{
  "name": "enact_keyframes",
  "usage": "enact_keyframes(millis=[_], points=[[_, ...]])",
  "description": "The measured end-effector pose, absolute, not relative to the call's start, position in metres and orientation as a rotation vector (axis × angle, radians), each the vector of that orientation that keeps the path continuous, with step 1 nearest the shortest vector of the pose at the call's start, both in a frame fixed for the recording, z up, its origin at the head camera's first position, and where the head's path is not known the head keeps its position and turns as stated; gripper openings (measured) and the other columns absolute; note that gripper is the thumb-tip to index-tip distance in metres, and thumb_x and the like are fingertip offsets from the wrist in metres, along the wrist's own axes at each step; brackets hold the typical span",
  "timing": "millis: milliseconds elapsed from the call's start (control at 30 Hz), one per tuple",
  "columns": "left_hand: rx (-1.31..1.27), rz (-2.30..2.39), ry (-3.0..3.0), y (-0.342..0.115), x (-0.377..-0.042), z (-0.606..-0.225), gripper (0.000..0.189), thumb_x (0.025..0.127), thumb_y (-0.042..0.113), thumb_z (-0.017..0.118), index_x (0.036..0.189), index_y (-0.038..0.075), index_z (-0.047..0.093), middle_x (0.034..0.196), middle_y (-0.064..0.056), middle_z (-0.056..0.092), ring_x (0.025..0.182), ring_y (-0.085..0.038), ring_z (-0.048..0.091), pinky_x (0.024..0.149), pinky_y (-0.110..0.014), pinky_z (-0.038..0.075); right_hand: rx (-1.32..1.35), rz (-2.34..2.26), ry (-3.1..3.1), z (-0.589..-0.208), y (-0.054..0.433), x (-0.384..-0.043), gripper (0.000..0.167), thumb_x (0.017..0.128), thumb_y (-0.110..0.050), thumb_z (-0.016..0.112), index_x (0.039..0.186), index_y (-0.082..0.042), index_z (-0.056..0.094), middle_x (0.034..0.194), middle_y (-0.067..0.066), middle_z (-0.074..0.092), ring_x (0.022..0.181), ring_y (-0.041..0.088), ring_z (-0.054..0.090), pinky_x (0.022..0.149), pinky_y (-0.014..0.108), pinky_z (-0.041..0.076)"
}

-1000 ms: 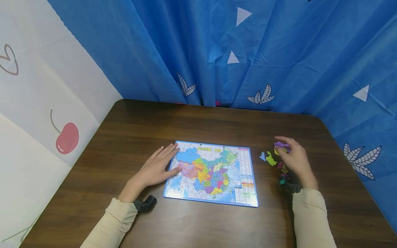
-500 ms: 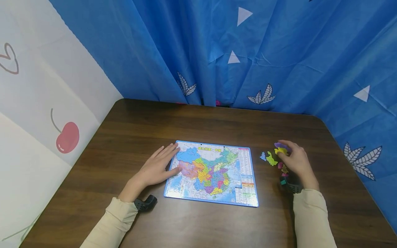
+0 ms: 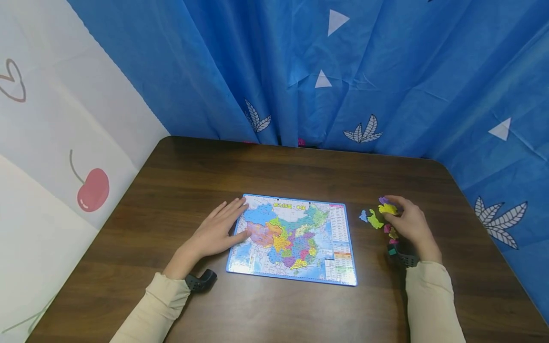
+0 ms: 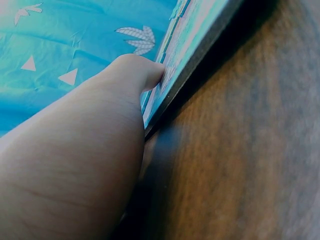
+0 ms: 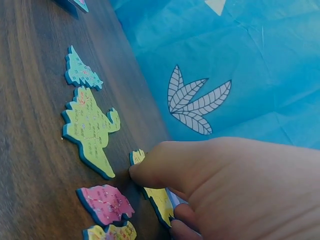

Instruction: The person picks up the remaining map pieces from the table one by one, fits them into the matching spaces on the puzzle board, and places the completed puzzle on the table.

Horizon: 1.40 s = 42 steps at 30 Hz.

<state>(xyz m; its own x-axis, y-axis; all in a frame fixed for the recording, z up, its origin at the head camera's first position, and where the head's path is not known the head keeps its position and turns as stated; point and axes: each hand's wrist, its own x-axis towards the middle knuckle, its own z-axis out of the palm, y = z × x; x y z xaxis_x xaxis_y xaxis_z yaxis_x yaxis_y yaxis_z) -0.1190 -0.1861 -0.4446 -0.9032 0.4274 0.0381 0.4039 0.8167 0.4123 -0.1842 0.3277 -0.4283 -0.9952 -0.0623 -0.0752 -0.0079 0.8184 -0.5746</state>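
Observation:
A map puzzle board with a blue rim lies flat on the table. My left hand rests on its left edge, fingers straight and spread; in the left wrist view the thumb touches the board's face. To the right of the board, my right hand pinches a yellow puzzle piece. The right wrist view has the thumb on that yellow piece, with the other fingers curled behind it and partly hidden. A purple puzzle piece shows just beyond it.
Left of the right hand lie a light green piece and a small blue piece. Nearer the wrist are a pink piece and a multicoloured piece. A blue curtain hangs behind the brown table.
My right hand has come down onto the yellow piece and closed its thumb and fingers on it; the piece has shifted slightly. The left hand and the board stay put.

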Motion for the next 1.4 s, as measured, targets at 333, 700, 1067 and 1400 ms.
enact_keyframes(millis=[333,700,1067,1400], points=[[0.678,0.644,2.945,-0.1869,-0.1198,-0.4442,0.081,0.098,0.058,0.058,0.16,0.01,0.037,0.171,-0.006,0.025,0.16,-0.025,0.019,0.13,-0.048,0.013,0.001,-0.944,2.869,-0.425,0.3254,-0.184,0.055,0.101,-0.015,0.064,0.151,0.0,0.046,0.149,0.033,0.047,0.126,0.054,0.052,0.101,0.069,0.048],[0.674,0.631,2.949,-0.1873,-0.1211,-0.4462,0.082,0.097,0.059,0.057,0.16,0.011,0.037,0.171,-0.006,0.026,0.16,-0.025,0.019,0.13,-0.048,0.013,0.045,-0.963,2.867,-0.4251,0.322,-0.1834,0.048,0.102,-0.016,0.062,0.147,-0.004,0.051,0.14,0.031,0.055,0.122,0.049,0.053,0.1,0.067,0.049],[0.68,0.635,2.95,-0.1873,-0.1211,-0.4434,0.081,0.098,0.057,0.057,0.16,0.01,0.038,0.17,-0.006,0.026,0.159,-0.026,0.02,0.13,-0.049,0.013,0.016,-0.944,2.841,-0.4259,0.3221,-0.1842,0.053,0.104,-0.025,0.062,0.148,0.001,0.049,0.14,0.033,0.054,0.124,0.051,0.054,0.102,0.067,0.048],[0.682,0.637,2.946,-0.1866,-0.1203,-0.4441,0.081,0.098,0.058,0.057,0.16,0.01,0.038,0.17,-0.006,0.026,0.159,-0.026,0.02,0.13,-0.049,0.014,-0.004,-0.907,2.894,-0.4263,0.3217,-0.1833,0.051,0.102,-0.022,0.066,0.146,0.001,0.051,0.135,0.032,0.057,0.118,0.049,0.058,0.099,0.064,0.052]])
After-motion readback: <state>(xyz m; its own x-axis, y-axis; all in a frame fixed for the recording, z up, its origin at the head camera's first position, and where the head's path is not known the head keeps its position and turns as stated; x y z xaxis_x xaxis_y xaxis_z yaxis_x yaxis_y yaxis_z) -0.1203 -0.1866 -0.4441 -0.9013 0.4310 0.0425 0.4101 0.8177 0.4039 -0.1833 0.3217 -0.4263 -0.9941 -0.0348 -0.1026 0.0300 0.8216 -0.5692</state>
